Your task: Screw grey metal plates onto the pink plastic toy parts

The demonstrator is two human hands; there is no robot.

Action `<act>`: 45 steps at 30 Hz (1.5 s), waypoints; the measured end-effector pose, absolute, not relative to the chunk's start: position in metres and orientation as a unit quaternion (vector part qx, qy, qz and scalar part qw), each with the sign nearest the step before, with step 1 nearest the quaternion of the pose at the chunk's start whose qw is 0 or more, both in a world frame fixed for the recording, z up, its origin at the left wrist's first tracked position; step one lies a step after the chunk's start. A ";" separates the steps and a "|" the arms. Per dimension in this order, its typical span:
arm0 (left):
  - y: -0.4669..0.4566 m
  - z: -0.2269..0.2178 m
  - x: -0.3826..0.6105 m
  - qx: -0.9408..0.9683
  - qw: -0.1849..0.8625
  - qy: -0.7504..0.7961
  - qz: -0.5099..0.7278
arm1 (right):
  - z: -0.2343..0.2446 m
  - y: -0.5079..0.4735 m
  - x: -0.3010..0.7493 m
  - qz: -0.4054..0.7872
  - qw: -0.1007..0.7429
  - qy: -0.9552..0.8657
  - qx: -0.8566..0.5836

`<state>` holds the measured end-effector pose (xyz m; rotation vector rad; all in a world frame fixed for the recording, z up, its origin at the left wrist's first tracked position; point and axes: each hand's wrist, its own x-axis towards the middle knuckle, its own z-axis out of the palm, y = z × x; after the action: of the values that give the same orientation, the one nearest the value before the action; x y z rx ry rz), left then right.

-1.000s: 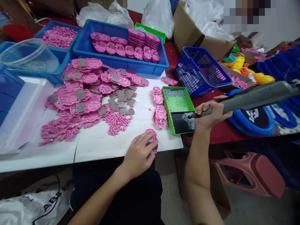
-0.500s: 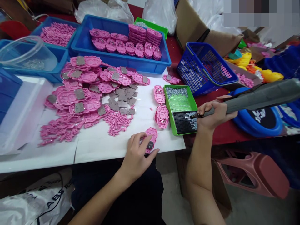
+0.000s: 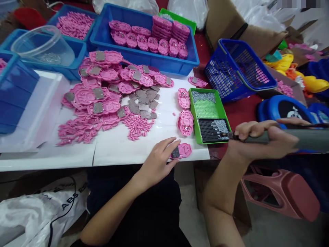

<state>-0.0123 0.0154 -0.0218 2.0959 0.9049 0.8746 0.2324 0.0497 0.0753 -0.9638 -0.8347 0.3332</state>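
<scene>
The white sack [image 3: 38, 212] at lower left reads "ABS", the letters after it too creased to read

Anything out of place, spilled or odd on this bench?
Nothing looks damaged. One pink part lies alone behind the green tray, away from the loose heap; one pink peg sits apart from its pile.

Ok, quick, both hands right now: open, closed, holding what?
Left hand: open, fingertips resting on the pink piece.
Right hand: closed on the grey tool, its tip at the green tray.
</scene>
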 end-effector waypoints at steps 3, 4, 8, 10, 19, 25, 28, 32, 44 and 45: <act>0.017 -0.022 -0.011 0.806 0.344 0.344 0.336 | 0.076 0.025 0.190 0.168 0.792 -0.452 -0.375; 0.018 -0.022 -0.011 0.804 0.349 0.340 0.341 | 0.074 0.020 0.175 0.220 0.768 -0.471 -0.375; 0.020 -0.023 -0.011 0.784 0.389 0.327 0.357 | 0.059 0.020 0.141 0.328 0.730 -0.463 -0.380; 0.020 -0.022 -0.011 0.773 0.410 0.332 0.353 | 0.053 0.027 0.137 0.339 0.734 -0.454 -0.375; 0.021 -0.021 -0.009 0.778 0.426 0.334 0.320 | 0.049 0.039 0.138 0.366 0.723 -0.407 -0.421; 0.021 -0.023 -0.008 0.785 0.418 0.323 0.322 | 0.046 0.042 0.139 0.356 0.715 -0.415 -0.436; 0.022 -0.023 -0.008 0.785 0.419 0.324 0.320 | 0.046 0.043 0.139 0.353 0.719 -0.425 -0.422; 0.022 -0.022 -0.008 0.786 0.418 0.321 0.322 | 0.045 0.043 0.140 0.348 0.720 -0.441 -0.407; 0.021 -0.025 -0.008 0.768 0.444 0.323 0.329 | 0.044 0.046 0.131 0.351 0.722 -0.415 -0.428; 0.022 -0.025 -0.008 0.766 0.451 0.322 0.327 | 0.044 0.047 0.129 0.356 0.717 -0.417 -0.431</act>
<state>-0.0084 0.0221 -0.0246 1.8921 0.7958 0.8073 0.1293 0.0469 0.0441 -0.9541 -0.9224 0.7873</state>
